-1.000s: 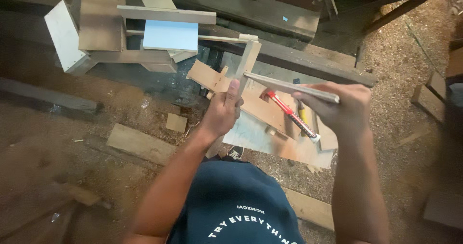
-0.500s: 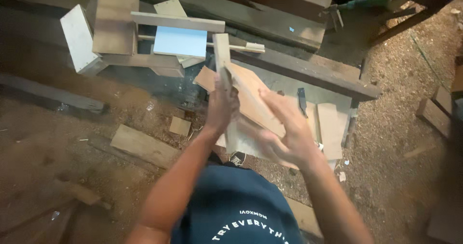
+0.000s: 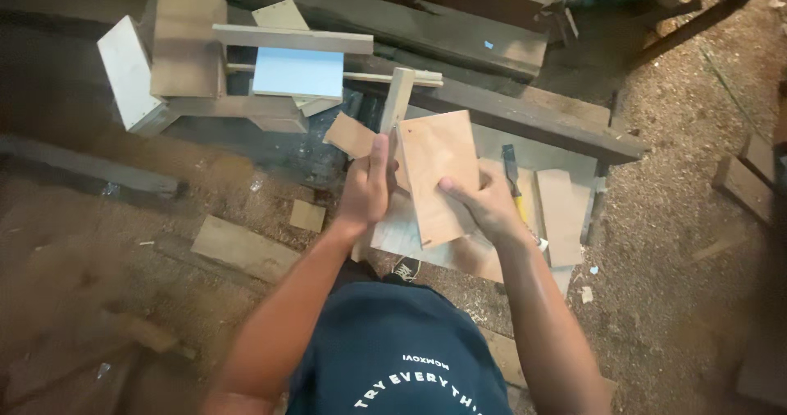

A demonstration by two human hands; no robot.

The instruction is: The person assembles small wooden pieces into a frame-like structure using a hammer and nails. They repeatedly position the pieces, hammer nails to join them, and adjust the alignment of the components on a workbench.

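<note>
Holding a reddish plywood panel (image 3: pixel 436 177) upright on its lower edge, the person steadies it from both sides, which keeps its face turned up toward the camera. The right hand (image 3: pixel 488 206) grips the panel's right edge, thumb on the face and fingers curled behind. The left hand (image 3: pixel 366 187) lies flat with fingers together against the panel's left edge and a narrow wooden strip (image 3: pixel 396 103) standing beside it, apparently squaring the two. Beneath them lie pale boards (image 3: pixel 561 214), and a chisel (image 3: pixel 511 173) rests just right of the panel. A small wooden assembly (image 3: pixel 188 54) sits farther off on sawdust-covered ground (image 3: pixel 672 243)
</note>
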